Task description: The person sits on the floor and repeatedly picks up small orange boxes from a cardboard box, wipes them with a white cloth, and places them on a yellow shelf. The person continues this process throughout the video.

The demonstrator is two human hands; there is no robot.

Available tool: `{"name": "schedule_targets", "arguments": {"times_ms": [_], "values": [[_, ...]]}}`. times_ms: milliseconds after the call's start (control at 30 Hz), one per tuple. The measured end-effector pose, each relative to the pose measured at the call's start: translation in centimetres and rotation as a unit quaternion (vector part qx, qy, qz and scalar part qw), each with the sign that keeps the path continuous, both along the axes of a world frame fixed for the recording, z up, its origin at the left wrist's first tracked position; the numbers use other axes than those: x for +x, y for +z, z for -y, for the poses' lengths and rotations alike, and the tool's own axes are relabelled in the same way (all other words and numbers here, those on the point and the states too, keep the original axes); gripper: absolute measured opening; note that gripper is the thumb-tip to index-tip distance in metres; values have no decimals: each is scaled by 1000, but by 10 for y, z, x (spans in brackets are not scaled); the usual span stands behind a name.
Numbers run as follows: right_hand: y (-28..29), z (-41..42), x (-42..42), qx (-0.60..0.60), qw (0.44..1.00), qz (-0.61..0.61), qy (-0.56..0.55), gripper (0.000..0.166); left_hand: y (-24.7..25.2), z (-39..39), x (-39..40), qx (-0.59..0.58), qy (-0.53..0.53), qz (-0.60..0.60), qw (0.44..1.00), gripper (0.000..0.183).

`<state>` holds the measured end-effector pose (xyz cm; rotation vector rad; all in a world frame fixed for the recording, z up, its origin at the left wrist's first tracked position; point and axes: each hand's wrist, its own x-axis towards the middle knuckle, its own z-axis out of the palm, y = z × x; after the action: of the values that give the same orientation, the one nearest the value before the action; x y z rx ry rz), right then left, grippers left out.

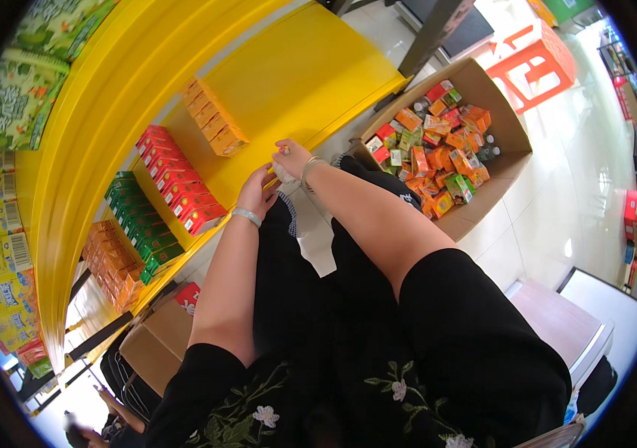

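My left hand [257, 190], with a pale bangle on its wrist, has its fingers curved beside a small whitish, crumpled item [283, 172]. Around that item my right hand [293, 159] is closed, bracelets on the wrist. Both hands are at the front edge of a yellow metal shelf [307, 61]. On this shelf stand rows of drink cartons: orange-yellow ones [215, 123] nearest the hands, then red [178, 182], green [142, 224] and brownish orange ones [110, 260].
To the right, a cardboard box [500, 173] holds many mixed cartons and some bottles. Beyond it stands an orange-red plastic stool [542, 67]. Another cardboard box [156, 341] is at lower left. Green packs [16, 106] hang over the upper left, and a person [119, 414] is at bottom left.
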<state>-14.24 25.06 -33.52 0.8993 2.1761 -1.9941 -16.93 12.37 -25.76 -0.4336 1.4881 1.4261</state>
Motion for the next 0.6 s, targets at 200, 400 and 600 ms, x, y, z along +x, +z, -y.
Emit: {"name": "schedule_targets", "arguments": {"times_ms": [200,400,600], "values": [[32,-37,26,-47,999,21,-16,53,16,-26,29,17,-55,-61,996,36],[59,-68,43,-147,988,17,47,67,26,-59,34,-9,-60,-94,994,38],[85,-117,88,-78,985,-41,146,67,36,-97,46,27,-158,-150,976,40]]}}
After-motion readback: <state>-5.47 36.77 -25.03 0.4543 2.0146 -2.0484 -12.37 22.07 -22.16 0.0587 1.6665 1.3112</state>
